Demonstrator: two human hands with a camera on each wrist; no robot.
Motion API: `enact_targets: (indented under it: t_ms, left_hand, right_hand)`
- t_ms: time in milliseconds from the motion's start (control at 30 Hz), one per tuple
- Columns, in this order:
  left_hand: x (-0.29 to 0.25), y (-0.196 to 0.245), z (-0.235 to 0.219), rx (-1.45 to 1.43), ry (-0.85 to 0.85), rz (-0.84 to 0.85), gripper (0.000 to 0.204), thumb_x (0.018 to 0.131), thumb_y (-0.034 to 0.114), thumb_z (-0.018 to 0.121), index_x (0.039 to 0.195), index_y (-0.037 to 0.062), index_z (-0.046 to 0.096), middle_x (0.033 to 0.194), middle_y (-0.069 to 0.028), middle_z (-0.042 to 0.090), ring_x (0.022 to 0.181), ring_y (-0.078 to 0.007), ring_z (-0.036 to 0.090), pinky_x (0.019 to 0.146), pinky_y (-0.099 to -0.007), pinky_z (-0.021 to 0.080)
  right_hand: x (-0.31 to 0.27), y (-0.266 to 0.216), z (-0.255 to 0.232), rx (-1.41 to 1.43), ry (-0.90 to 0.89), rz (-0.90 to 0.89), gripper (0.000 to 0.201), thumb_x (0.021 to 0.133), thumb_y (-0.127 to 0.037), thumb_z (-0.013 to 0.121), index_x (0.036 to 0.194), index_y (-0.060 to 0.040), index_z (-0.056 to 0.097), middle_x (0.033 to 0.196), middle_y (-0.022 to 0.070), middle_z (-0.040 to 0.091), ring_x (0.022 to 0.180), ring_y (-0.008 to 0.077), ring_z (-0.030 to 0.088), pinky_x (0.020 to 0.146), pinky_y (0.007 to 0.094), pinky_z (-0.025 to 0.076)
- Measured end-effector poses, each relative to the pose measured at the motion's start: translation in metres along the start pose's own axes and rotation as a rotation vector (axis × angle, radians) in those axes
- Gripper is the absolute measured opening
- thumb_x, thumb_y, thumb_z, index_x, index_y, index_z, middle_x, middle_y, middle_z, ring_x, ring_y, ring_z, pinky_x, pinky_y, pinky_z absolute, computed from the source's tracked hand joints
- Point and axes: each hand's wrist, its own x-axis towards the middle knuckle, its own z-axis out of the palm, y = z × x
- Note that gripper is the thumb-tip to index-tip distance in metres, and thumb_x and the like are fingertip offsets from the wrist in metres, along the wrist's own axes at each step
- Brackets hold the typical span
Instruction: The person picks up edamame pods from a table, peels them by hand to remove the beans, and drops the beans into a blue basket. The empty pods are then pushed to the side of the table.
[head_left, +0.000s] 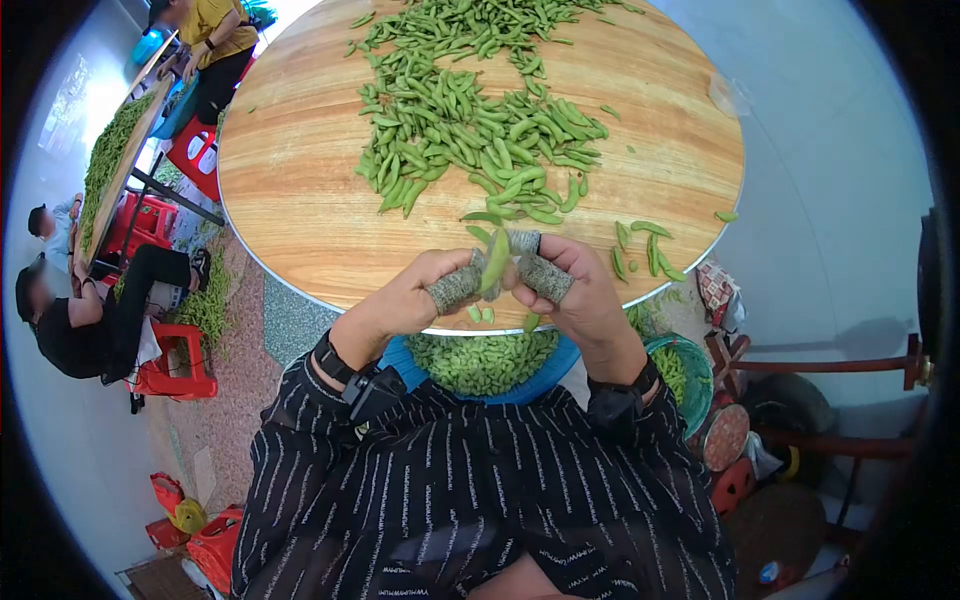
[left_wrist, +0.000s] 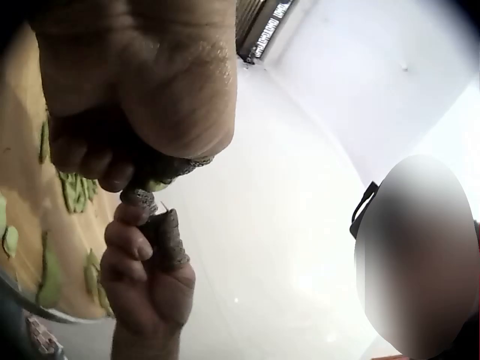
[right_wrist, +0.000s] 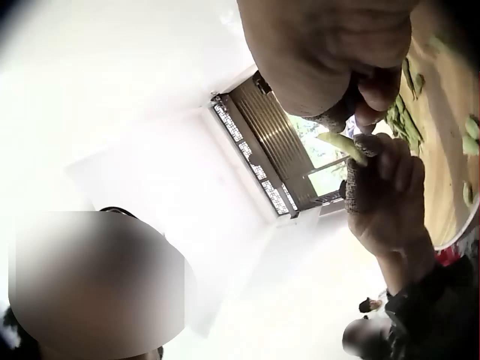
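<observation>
A green soybean pod [head_left: 497, 262] is held upright over the near edge of the table, between both hands. My left hand [head_left: 405, 295] pinches it, the thumb wrapped in a grey, rough-looking covering. My right hand [head_left: 585, 295], with the same wraps on thumb and forefinger, has its fingers bent and its fingertips right at the pod; I cannot tell whether they grip it. In the right wrist view the pod [right_wrist: 341, 144] sticks out from the left fingers, close below the right thumb. Beneath the hands stands a blue basin [head_left: 565, 365] holding shelled green beans [head_left: 480, 362].
A heap of pods [head_left: 480, 140] covers the far middle of the round wooden table [head_left: 290, 190], with loose pods [head_left: 655, 250] at right. A green basket [head_left: 695, 385] with pods stands by my right side. To the left, people sit or stand near another table [head_left: 120, 185] and red stools [head_left: 180, 370].
</observation>
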Motion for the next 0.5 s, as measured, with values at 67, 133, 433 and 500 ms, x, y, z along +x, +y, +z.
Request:
enact_targets:
  t_ms: [67, 133, 433, 500]
  left_hand:
    - [-0.001, -0.003, -0.004, -0.010, -0.037, -0.020, 0.020, 0.083, 0.012, 0.047, 0.099, 0.0014, 0.053, 0.070, 0.0035, 0.047, 0.060, -0.0054, 0.040, 0.052, -0.0201, 0.033]
    - [-0.002, -0.007, -0.008, -0.023, -0.073, -0.043, 0.021, 0.083, 0.014, 0.048, 0.098, 0.0014, 0.053, 0.068, 0.0034, 0.046, 0.059, -0.0055, 0.039, 0.050, -0.0207, 0.032]
    - [-0.002, 0.000, -0.011, 0.176, -0.180, 0.107, 0.022, 0.083, 0.018, 0.046, 0.094, -0.0001, 0.051, 0.068, -0.0053, 0.049, 0.061, -0.0115, 0.044, 0.055, -0.0249, 0.037]
    - [-0.002, -0.001, -0.011, 0.221, -0.185, 0.144, 0.021, 0.084, 0.016, 0.045, 0.095, -0.0006, 0.051, 0.071, -0.0075, 0.051, 0.065, -0.0127, 0.046, 0.059, -0.0262, 0.040]
  right_hand:
    - [-0.002, -0.003, 0.001, -0.020, -0.005, 0.013, 0.018, 0.082, -0.006, 0.051, 0.098, -0.0018, 0.056, 0.078, -0.0007, 0.058, 0.060, 0.0008, 0.050, 0.048, 0.0112, 0.034]
    - [-0.006, -0.006, 0.003, -0.038, -0.008, 0.030, 0.015, 0.082, -0.006, 0.051, 0.095, -0.0022, 0.057, 0.076, -0.0013, 0.058, 0.059, 0.0007, 0.050, 0.047, 0.0112, 0.034]
    - [-0.010, -0.010, 0.008, -0.172, -0.006, 0.097, 0.010, 0.082, -0.009, 0.052, 0.087, -0.0028, 0.059, 0.070, -0.0027, 0.056, 0.056, 0.0005, 0.046, 0.047, 0.0147, 0.034]
    - [-0.011, -0.010, 0.010, -0.188, -0.001, 0.068, 0.010, 0.082, -0.010, 0.054, 0.087, -0.0022, 0.059, 0.069, -0.0028, 0.055, 0.056, 0.0016, 0.045, 0.049, 0.0159, 0.035]
